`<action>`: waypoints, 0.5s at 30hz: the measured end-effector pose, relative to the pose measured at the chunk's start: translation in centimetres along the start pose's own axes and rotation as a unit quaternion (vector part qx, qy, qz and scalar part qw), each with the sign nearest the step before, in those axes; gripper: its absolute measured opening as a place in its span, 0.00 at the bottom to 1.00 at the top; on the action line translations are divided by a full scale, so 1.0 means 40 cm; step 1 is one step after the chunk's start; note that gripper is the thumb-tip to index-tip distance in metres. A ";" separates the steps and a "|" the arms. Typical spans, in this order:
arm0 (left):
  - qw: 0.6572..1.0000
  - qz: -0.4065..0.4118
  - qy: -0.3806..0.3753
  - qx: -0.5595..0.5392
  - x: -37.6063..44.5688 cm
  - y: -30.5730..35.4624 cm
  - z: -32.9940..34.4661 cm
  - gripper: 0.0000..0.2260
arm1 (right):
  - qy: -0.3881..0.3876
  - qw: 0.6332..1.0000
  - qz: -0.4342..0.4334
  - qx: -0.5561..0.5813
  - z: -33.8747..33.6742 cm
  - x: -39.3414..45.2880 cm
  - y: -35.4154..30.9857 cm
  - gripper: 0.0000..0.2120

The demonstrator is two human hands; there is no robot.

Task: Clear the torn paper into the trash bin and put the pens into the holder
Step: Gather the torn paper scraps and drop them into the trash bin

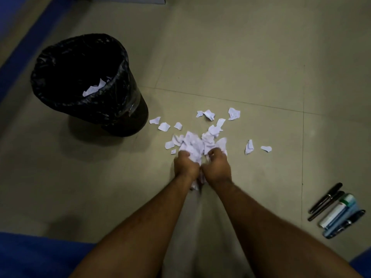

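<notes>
Torn paper (195,142) lies heaped on the tiled floor (261,67), near the middle of the view, with loose scraps (233,113) scattered around it on the tiles. Both hands are down on the near side of the heap: the left hand (185,164) has its fingers curled into the paper and grips a bunch of it, and the right hand (217,166), just beside it, grips paper the same way. More white paper shows between the two wrists. A black trash bin (128,117) lined with a black bag stands on the floor to the left of the heap, and a few pieces of paper (94,88) already lie inside it. Several pens (329,204) lie side by side on the floor at the right edge, well apart from the heap
</notes>
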State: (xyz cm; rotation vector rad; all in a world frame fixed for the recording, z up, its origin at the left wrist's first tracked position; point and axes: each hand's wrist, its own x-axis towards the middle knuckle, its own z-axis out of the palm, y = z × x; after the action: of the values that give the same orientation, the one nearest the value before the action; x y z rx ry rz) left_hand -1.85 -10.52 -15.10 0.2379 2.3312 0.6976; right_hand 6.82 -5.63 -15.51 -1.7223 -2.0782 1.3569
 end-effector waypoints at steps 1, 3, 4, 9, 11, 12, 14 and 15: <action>0.999 0.033 0.013 0.005 0.017 0.014 -0.011 0.15 | 0.018 1.000 -0.014 -0.004 -0.014 0.015 -0.003 0.13; 0.994 0.083 0.053 0.037 0.049 0.036 -0.039 0.13 | 0.075 0.995 -0.030 -0.065 -0.043 0.037 0.000 0.13; 0.990 0.104 0.073 0.059 0.065 0.044 -0.054 0.13 | 0.122 0.986 -0.037 -0.103 -0.051 0.046 0.005 0.14; 0.935 0.192 0.173 0.244 0.194 0.063 -0.093 0.18 | 0.147 0.966 0.054 -0.207 -0.059 0.137 0.017 0.31; 0.927 0.192 0.152 0.283 0.249 0.072 -0.110 0.21 | 0.073 0.972 0.066 -0.214 -0.043 0.173 0.001 0.33; 0.931 0.178 0.127 0.292 0.267 0.077 -0.117 0.21 | 0.065 0.979 0.032 -0.192 -0.033 0.182 -0.011 0.30; 0.945 0.176 0.079 0.263 0.287 0.078 -0.121 0.17 | 0.087 0.984 -0.086 -0.132 -0.016 0.180 -0.024 0.21; 0.952 0.190 0.063 0.230 0.288 0.079 -0.114 0.15 | 0.109 0.977 -0.136 -0.120 -0.016 0.178 -0.020 0.18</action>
State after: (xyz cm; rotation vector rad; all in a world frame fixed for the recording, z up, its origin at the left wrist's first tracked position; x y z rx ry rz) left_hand -13.55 -5.76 -17.01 0.8940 2.5737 0.3355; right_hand 4.15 0.71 -17.63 -1.5107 -2.3157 0.8314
